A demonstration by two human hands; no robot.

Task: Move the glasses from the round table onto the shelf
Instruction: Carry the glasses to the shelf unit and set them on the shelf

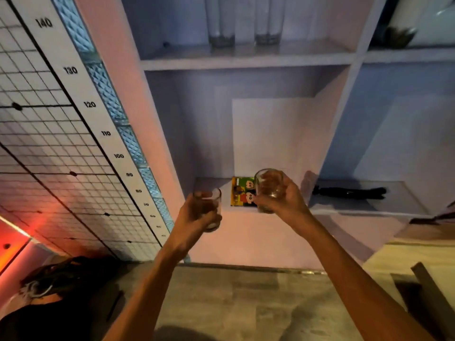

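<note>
Pale wooden shelf (246, 60) compartments fill the wall ahead. Left of the colourful cartoon-printed packet (242, 190) lying on the lower board, the left hand (197, 215) is wrapped around a short clear glass tumbler (209, 207). Just right of the packet, the right hand (283, 198) grips a second clear tumbler (268, 189). Both seem mid-carry; next, each needs setting on bare board beside the packet.

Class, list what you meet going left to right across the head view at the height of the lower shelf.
Height chart → left hand holding a glass → colourful packet → right hand holding a second glass → black object lying on the lower shelf.
</note>
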